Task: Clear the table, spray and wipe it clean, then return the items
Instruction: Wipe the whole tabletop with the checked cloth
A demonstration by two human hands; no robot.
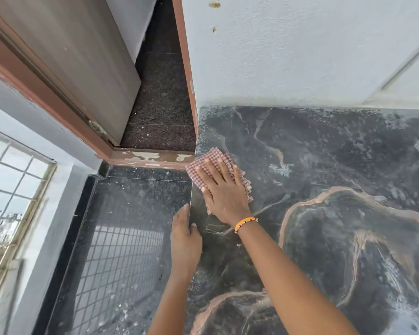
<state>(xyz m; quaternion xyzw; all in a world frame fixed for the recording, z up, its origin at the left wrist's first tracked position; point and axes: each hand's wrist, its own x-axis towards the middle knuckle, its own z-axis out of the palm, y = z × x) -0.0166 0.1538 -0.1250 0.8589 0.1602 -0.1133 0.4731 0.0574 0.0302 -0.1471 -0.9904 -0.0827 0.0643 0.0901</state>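
Note:
The table (324, 165) is a dark marble slab with pale brown veins, set against the white wall. A folded red-and-white checked cloth (212, 158) lies near the table's left edge, partly overhanging it. My right hand (221, 192) presses flat on the cloth, fingers spread, an orange bead bracelet on the wrist. My left hand (185, 238) grips the left edge of the slab just below, thumb on top and fingers down the side. No other items stand on the visible tabletop.
Left of the table the dark speckled floor (131, 226) reflects a window grille. A barred window (12, 194) is at far left. An open grey door (65, 52) in a brown frame (186, 68) stands at the back left, beside the table's corner.

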